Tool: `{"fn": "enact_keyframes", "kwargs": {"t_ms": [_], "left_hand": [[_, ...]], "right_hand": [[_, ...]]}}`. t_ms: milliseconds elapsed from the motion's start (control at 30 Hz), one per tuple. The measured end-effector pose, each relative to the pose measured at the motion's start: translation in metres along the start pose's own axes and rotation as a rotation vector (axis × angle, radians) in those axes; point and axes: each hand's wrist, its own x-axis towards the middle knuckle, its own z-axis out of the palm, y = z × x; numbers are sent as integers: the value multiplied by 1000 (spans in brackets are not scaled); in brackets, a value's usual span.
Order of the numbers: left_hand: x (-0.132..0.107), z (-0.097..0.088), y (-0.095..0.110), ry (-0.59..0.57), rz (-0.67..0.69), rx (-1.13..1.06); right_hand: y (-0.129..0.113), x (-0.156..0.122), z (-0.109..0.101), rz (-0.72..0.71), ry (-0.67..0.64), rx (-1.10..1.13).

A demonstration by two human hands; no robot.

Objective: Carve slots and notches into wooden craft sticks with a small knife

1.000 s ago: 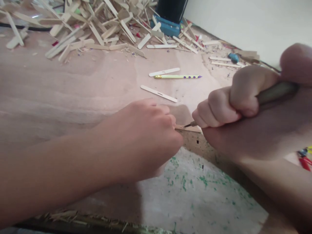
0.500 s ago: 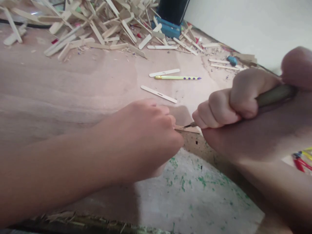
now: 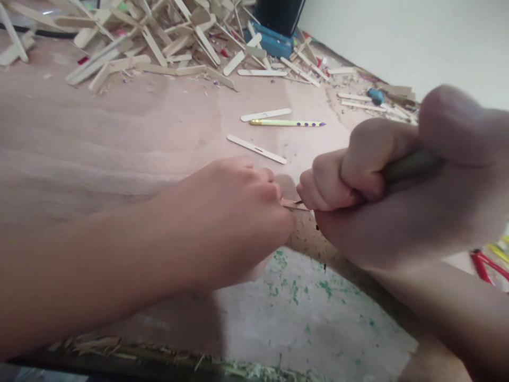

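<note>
My left hand is closed, pinching a flat wooden craft stick down on the edge of the wooden board. My right hand is a tight fist around a dark-handled craft knife. Its small blade tip meets the stick between my two hands. Only a short piece of the stick shows; the rest lies under my left fingers.
A big heap of craft sticks lies at the back of the board. Two loose sticks and a green dotted pencil lie in the middle. A blue and black object stands at the back. Red-handled pliers lie at right.
My right fist has slid left toward my left hand, so the blade tip sits closer to my left fingers and less of the stick shows. The view shifted slightly.
</note>
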Motion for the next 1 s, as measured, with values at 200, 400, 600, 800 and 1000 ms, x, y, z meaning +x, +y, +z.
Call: {"fn": "enact_keyframes", "kwargs": {"t_ms": [200, 400, 600, 800, 1000], "left_hand": [[-2, 4, 1, 33, 8, 32], [-5, 4, 3, 54, 14, 64], [-5, 2, 6, 76, 8, 101], [-4, 4, 7, 108, 19, 106], [-8, 8, 7, 120, 15, 131]], "right_hand": [[8, 3, 4, -261, -73, -163], [-4, 6, 6, -118, -79, -194], [3, 28, -29, -96, -99, -21], [9, 33, -31, -88, 34, 41], [-1, 29, -18, -69, 19, 19]]}}
